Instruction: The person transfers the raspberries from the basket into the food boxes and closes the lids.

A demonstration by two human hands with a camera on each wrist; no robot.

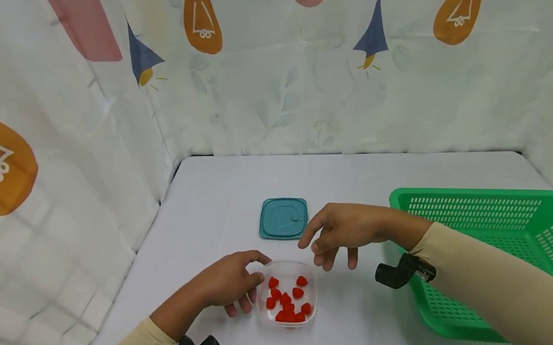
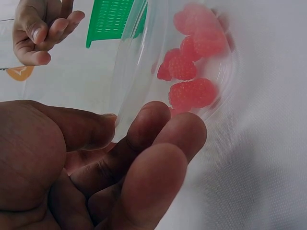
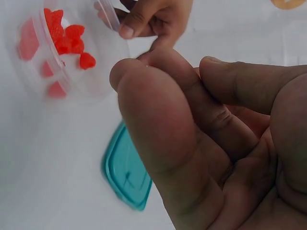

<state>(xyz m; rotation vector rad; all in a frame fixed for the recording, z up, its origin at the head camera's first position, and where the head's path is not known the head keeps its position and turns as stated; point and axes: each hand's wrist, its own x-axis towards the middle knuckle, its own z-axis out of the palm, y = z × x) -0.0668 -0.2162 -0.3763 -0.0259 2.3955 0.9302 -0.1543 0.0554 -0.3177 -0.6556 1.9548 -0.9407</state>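
Note:
A clear plastic container (image 1: 311,301) of red raspberries (image 1: 286,305) sits on the white table. My left hand (image 1: 229,281) is at its left side, with thumb and index finger at the rim and the other fingers loosely bent outside. In the left wrist view the raspberries (image 2: 192,93) show through the clear wall. My right hand (image 1: 346,228) hovers beyond the container's right side, fingers loosely bent and holding nothing. Behind the container lies a teal square lid (image 1: 283,219), which the right wrist view shows partly hidden by my right fingers (image 3: 158,115).
A large green plastic basket (image 1: 483,193) with slotted walls stands on the right of the table, partly under my right forearm. Patterned curtains (image 1: 269,94) hang along the back and left edges of the table.

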